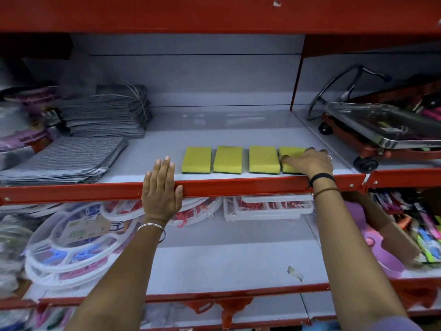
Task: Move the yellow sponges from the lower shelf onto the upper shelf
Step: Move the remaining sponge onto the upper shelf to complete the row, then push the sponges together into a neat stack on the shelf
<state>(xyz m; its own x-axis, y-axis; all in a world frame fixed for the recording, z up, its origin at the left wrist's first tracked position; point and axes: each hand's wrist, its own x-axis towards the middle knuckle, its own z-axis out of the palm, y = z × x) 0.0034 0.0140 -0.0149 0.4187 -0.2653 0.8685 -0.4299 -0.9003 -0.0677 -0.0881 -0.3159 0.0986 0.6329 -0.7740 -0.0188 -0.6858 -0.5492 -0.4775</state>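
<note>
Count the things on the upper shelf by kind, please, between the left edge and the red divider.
Yellow rectangular foam sponges with green base: 4
Stacks of grey striped folded cloths: 2
Total: 6
The right hand rests on the rightmost sponge.

Red metal shelving unit (238,13), pale grey-white shelf boards and back panel (191,75). Red upright divider (297,75) separates a right-hand bay. Left side: stacks of grey striped cloths (71,158). Right bay: steel tray on a red wheeled base (381,130). Below: round white plastic clip hangers (78,242) and packaged goods at far right (420,223). Lighting dim, cool, with a soft sheen on the boards
</note>
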